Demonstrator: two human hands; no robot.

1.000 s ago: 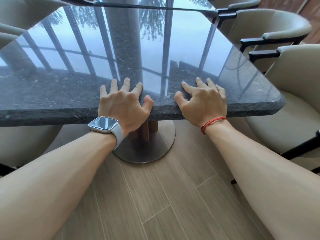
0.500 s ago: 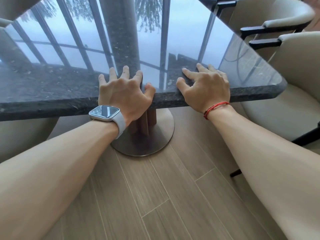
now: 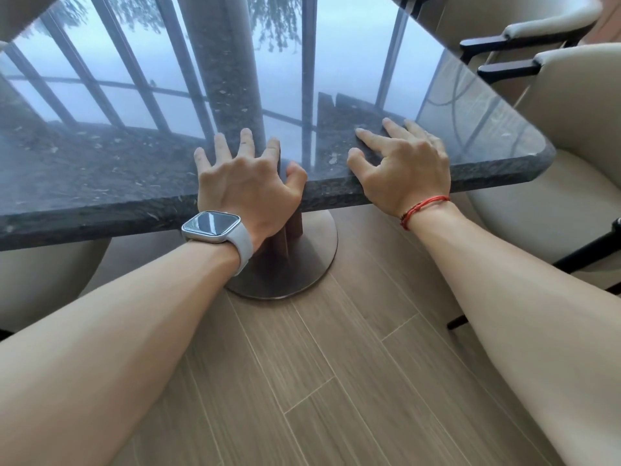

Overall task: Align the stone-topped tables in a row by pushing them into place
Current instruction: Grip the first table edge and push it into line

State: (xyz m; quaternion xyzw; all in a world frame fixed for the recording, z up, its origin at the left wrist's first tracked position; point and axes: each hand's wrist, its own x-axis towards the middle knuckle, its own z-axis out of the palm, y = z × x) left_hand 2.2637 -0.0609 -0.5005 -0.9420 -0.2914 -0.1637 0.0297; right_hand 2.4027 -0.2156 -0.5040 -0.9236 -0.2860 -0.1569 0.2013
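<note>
At the near edge of the stone-topped table [image 3: 100, 169], left hand [image 3: 248, 183] and right hand [image 3: 406, 169] press with fingers spread wide, gripping nothing; uneven pushing could swing the top about its 1 pedestal base [image 3: 312, 257] into the right armchair [image 3: 578, 112].

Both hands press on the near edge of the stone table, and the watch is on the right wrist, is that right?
Not quite. The head view shows the watch on the left wrist; the right wrist wears a red string. The left hand and right hand do press on the near edge of the table.
</note>
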